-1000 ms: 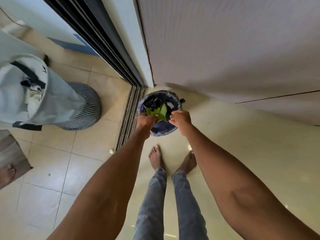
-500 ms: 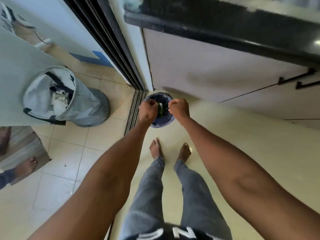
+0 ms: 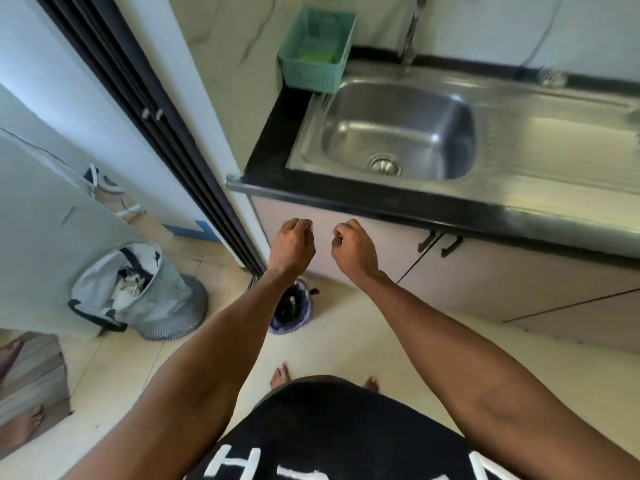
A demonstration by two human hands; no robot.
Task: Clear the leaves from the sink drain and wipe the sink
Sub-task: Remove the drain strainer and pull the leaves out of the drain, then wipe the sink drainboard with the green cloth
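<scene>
Sink [image 3: 398, 133] at 1 o'clock, basin bare and shiny, drain [image 3: 385, 165] visible with no leaves on it; leaf-clearing judged done, wiping judged still to do. Both hands raised in front of the cabinet at 12 o'clock: left hand [image 3: 292, 245] and right hand [image 3: 353, 249] loosely curled, fingers half closed, gripping nothing visible. Small dark bin [image 3: 292, 311] on the floor just below, contents too dark to tell. Green basket [image 3: 317, 50] at 12 o'clock beside the sink. White letters on the black shirt [image 3: 329, 445], only partly readable, perhaps "H".
</scene>
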